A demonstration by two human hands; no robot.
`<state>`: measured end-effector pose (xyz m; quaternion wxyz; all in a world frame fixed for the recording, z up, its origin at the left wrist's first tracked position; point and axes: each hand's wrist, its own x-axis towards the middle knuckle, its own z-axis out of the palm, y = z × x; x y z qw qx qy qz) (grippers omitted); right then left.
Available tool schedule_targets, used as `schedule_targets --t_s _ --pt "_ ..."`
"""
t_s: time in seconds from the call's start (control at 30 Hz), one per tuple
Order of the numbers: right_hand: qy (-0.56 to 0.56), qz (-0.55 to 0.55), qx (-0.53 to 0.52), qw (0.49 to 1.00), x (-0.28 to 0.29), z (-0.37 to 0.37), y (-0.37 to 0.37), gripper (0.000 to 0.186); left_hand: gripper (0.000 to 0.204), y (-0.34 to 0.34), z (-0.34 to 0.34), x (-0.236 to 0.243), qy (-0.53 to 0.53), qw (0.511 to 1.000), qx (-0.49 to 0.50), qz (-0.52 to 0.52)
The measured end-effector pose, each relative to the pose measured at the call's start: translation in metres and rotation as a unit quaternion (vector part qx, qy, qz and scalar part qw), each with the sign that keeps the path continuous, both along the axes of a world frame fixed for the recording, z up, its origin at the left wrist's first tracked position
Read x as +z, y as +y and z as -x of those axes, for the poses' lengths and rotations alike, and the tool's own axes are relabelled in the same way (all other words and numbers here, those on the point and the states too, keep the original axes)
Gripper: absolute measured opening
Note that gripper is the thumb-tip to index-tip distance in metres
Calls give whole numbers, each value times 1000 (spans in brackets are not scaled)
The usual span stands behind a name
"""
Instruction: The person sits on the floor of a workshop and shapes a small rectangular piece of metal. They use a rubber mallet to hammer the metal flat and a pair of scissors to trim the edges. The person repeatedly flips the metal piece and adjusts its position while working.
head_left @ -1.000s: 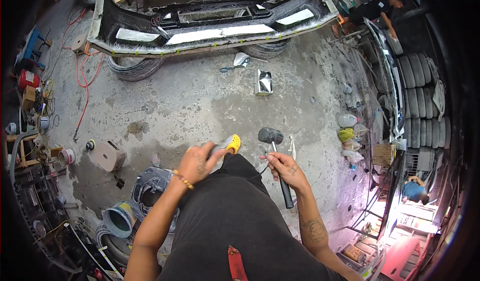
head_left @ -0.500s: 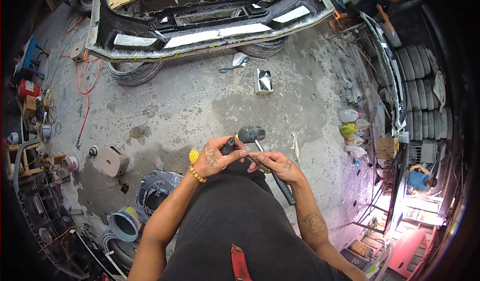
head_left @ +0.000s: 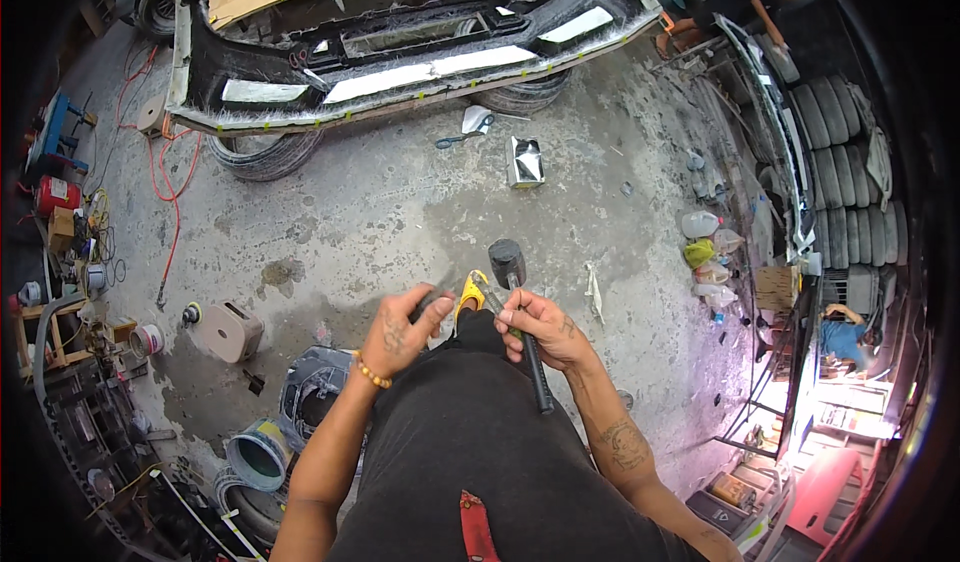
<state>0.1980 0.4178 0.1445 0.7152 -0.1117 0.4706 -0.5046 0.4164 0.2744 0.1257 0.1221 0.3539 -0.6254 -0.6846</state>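
Observation:
My right hand (head_left: 548,330) is closed, fingertips pinching a thin metal piece (head_left: 488,294) that points up and to the left. Its exact kind does not show. A rubber mallet (head_left: 508,259) with a black head is held in the same hand, its dark handle slanting down past the palm toward my body. To the left, my left hand (head_left: 402,330) is curled round a small dark thing (head_left: 432,303), mostly hidden by the fingers. The two hands are apart, in front of my waist. Below them my foot in a yellow shoe (head_left: 473,287) shows.
Ahead lies a large car bumper (head_left: 420,80) with white patches, resting on tyres (head_left: 265,157). Scissors (head_left: 462,140) and a silver tin (head_left: 525,162) are on the floor. A stool (head_left: 228,330) and bucket (head_left: 258,454) stand left; bottles (head_left: 702,225) line the right. Other people work at right.
My hands were together and have drawn apart, the left one moving left with the dark thing. The mallet has swung more upright in my right hand.

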Motion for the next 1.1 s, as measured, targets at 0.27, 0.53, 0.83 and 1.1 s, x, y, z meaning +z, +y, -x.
schedule_targets --t_s 0.27,0.53,0.83,1.1 --pt "131 -13 14 991 4 -7 -6 21 45 21 16 13 -129 947 -69 286" --pt "171 -37 58 983 4 -8 -2 26 43 24 19 19 -141 945 -77 286" --pt "238 -1 68 969 -2 -9 6 26 44 26 21 15 -135 931 -111 320" --pt "389 -4 112 915 0 -2 6 26 43 29 21 22 -141 925 -131 329"
